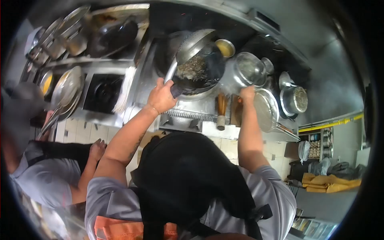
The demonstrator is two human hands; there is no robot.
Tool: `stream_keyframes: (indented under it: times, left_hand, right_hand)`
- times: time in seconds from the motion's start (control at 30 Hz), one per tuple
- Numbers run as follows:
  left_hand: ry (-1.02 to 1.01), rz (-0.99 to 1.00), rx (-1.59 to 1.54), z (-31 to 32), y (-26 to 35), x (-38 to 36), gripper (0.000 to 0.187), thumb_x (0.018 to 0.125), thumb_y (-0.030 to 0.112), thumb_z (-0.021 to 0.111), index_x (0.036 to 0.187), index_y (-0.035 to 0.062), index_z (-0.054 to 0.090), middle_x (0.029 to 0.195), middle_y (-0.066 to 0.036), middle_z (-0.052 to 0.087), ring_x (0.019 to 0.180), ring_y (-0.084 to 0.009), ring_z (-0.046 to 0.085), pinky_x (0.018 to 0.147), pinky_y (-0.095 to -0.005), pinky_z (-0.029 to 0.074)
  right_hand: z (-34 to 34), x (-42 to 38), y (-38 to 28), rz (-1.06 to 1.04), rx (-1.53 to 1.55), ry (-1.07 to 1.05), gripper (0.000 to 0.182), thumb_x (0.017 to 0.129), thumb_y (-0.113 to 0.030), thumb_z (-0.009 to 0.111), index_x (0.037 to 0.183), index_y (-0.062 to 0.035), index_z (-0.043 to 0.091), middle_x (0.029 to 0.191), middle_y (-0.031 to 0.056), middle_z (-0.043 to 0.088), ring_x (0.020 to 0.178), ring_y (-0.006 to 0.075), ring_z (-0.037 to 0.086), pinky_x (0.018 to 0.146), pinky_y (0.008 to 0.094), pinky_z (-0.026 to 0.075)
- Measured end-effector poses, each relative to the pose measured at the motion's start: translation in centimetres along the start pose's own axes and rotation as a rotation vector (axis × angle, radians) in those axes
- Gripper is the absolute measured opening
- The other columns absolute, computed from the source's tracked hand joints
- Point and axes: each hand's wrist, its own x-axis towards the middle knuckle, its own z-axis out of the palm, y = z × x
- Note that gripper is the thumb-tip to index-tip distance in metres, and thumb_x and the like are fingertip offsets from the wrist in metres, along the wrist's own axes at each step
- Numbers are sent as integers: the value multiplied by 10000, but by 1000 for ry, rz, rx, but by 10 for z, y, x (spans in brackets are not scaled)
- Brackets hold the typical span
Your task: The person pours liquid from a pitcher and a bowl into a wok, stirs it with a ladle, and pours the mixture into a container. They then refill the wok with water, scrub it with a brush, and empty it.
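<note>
My left hand [162, 97] is closed around the handle of a large round metal skimmer [196, 47], raised and tilted above a dark wok [216, 70]. A dark cloth [176, 91] shows beside that hand's fingers. Shredded-looking brown food [193, 69] lies in the wok. My right hand [247, 93] is closed at the near rim of a shiny metal bowl [250, 69]; what its fingers hold is hidden. Just right of that wrist sits a round, flat strainer [266, 110] with a wire handle.
Wooden-handled tools [221, 112] stand at the stove's front edge. A small bowl of yellow liquid [225, 48] sits behind the wok, and pots [294, 99] stand at right. A co-worker [52, 168] is close on my left, beside a large metal ladle [66, 92].
</note>
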Motion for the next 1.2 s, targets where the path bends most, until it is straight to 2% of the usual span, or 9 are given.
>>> stream_keyframes:
  times: [0.07, 0.13, 0.27, 0.5, 0.6, 0.77, 0.97, 1.13, 1.2]
  left_hand:
    - [8, -54, 13, -11, -22, -37, 569, 756, 194, 819, 1279, 75, 629, 1278, -286, 537, 1068, -510, 665, 951, -516, 578]
    - [152, -54, -45, -17, -51, -79, 584, 729, 172, 849, 1261, 76, 628, 1278, -250, 535, 1137, -478, 643, 940, -507, 576]
    - [249, -120, -133, -20, -104, -154, 499, 754, 133, 825, 1206, 36, 636, 1213, -212, 611, 1116, -403, 662, 925, -469, 559]
    - [-39, -687, -1086, 13, -180, -195, 244, 888, 103, 644, 1076, -43, 698, 735, -110, 652, 627, -214, 663, 557, -356, 533]
    - [-166, -730, -1477, 24, -220, -193, 275, 875, 144, 642, 1070, -41, 700, 739, -140, 651, 616, -213, 653, 539, -364, 528]
    - [-161, -961, -1422, 17, -251, -183, 354, 848, 223, 668, 1089, -36, 691, 878, -138, 727, 706, -241, 707, 624, -362, 580]
    - [319, -450, -396, 37, -207, -144, 453, 801, 257, 805, 1132, -27, 682, 1030, -205, 727, 967, -362, 708, 868, -434, 561]
    - [108, -253, -217, 120, -176, -114, 441, 808, 285, 813, 1105, -6, 665, 1160, -261, 681, 1120, -454, 635, 974, -498, 511]
    - [185, -357, -299, 150, -190, -113, 434, 809, 271, 823, 1093, -5, 647, 1139, -248, 651, 1131, -455, 611, 980, -511, 496]
  right_hand:
    - [-133, -37, -74, 480, 894, -427, 161, 987, -79, 516, 971, 49, 614, 777, 159, 676, 645, 288, 673, 617, 388, 588]
    - [-147, -30, -54, 824, 1772, -401, 145, 1011, -44, 535, 871, -8, 519, 732, 97, 565, 582, 153, 579, 450, 243, 485]
    - [-196, -40, -14, 738, 2312, -729, 166, 1065, -6, 484, 906, 38, 478, 764, 80, 509, 566, 121, 492, 468, 229, 479]
    - [-322, -105, -94, 471, 2152, -852, 108, 1090, -44, 503, 1129, 56, 521, 843, 78, 498, 597, 84, 484, 425, 194, 410]
    - [-325, -129, -133, 546, 1981, -884, 143, 1086, -38, 510, 1195, 53, 516, 845, 60, 494, 587, 71, 474, 405, 177, 398]
    - [-276, -169, -175, 531, 1773, -980, 316, 1060, -27, 529, 1373, -20, 490, 849, 55, 517, 555, 70, 455, 397, 190, 395]
    - [-255, -166, -140, 107, 935, -576, 777, 968, 46, 493, 1686, -65, 216, 825, 90, 639, 534, 149, 559, 438, 320, 487]
    - [-159, -81, -58, 87, 169, -138, 730, 966, 3, 527, 1650, -52, 278, 968, 245, 720, 623, 299, 715, 498, 449, 558]
    - [-186, -77, -114, 416, 343, -213, 527, 957, -60, 587, 1465, -29, 449, 794, 187, 689, 519, 288, 645, 422, 420, 503]
